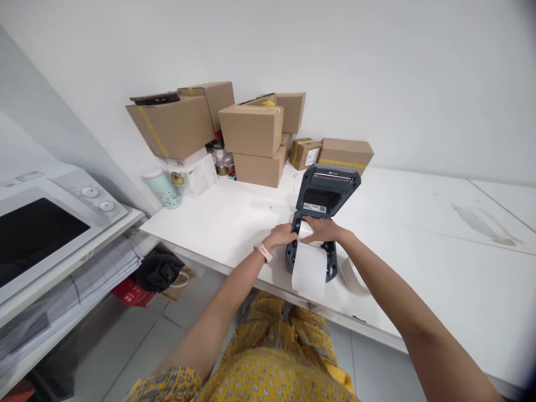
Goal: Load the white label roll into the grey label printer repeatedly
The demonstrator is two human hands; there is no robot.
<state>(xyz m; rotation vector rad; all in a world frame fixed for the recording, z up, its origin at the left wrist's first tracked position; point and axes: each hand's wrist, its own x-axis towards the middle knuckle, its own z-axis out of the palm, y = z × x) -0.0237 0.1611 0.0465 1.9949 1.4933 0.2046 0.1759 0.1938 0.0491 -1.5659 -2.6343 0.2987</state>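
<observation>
A dark label printer (pixel 290 258) stands near the table's front edge with its lid (pixel 329 181) raised. Inside it sits a white label roll (pixel 305 229), and a wide strip of label paper (pixel 310 271) runs from it out over the printer's front. My right hand (pixel 320 229) reaches across the roll from above, fingers curved onto it. At the printer's left side my left hand (pixel 283 234) grips the edge of the roll bay; its fingertips are partly hidden. To the printer's right, partly behind my right forearm, lies a white curved object (pixel 354 277).
Cardboard boxes (pixel 251 131) are stacked along the wall at the back left. Beside them are a mint-green tumbler (pixel 162 188) and a white carton (pixel 196 176). A white microwave (pixel 54 218) stands on a shelf at far left. The white table (pixel 419 223) stretches right.
</observation>
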